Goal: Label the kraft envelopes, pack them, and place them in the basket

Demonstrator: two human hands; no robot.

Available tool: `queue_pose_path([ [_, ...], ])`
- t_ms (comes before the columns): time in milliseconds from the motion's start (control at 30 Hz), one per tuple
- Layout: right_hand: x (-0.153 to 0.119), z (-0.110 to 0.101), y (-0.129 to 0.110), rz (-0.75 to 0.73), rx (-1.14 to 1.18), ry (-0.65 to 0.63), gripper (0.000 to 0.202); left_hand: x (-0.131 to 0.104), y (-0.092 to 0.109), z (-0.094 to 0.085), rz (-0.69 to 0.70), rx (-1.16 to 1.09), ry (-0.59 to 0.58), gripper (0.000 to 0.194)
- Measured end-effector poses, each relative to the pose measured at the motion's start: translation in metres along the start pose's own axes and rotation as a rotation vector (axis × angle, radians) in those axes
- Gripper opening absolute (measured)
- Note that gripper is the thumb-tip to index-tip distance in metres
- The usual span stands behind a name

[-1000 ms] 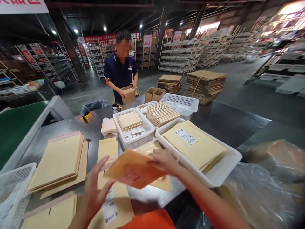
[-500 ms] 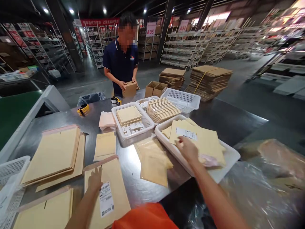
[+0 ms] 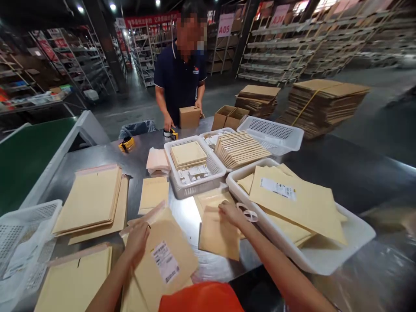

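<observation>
The person's left hand (image 3: pixel 138 240) rests on a labelled padded envelope (image 3: pixel 165 255) near the front edge of the steel table (image 3: pixel 325 164), fingers bent over its upper left corner and seeming to pinch the edge — the envelope lies tilted, its white label facing up. The right hand (image 3: pixel 231 213) lies flat and open-fingered on the top edge of a plain padded envelope (image 3: pixel 218 234), which sits on the table just beside a white tray (image 3: pixel 325 255) filled with more labelled mailers. To the left lies a stack of large envelopes (image 3: pixel 91 199), and at the table's corner a white mesh basket (image 3: pixel 19 242). Farther back stands a second basket (image 3: pixel 195 167) with small envelopes. Across the table a co-worker in a dark polo holds a small cardboard box (image 3: pixel 190 116) — one hand on a tape dispenser (image 3: pixel 170 133).
</observation>
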State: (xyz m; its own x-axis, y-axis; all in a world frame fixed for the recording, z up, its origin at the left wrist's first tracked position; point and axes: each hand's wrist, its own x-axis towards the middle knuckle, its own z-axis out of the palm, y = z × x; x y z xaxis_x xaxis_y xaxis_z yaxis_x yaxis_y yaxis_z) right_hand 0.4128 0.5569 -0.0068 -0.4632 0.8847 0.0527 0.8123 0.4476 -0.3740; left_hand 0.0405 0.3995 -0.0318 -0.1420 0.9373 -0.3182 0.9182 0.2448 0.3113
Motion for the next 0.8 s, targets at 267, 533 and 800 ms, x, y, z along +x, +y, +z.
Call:
queue_pose_path([
  [267,0.013,-0.082,-0.067,-0.132,0.347,0.391,0.024,0.008,0.082,-0.014,0.314,0.066,-0.054,0.026],
  [533,0.014,-0.07,-0.091,-0.294,0.153,0.215,0.025,-0.016,0.119,-0.042,0.475,0.22,0.067,0.025],
  [800,0.003,-0.087,-0.132,-0.423,0.06,0.204,0.035,-0.049,0.134,-0.05,0.581,0.243,0.256,0.026],
])
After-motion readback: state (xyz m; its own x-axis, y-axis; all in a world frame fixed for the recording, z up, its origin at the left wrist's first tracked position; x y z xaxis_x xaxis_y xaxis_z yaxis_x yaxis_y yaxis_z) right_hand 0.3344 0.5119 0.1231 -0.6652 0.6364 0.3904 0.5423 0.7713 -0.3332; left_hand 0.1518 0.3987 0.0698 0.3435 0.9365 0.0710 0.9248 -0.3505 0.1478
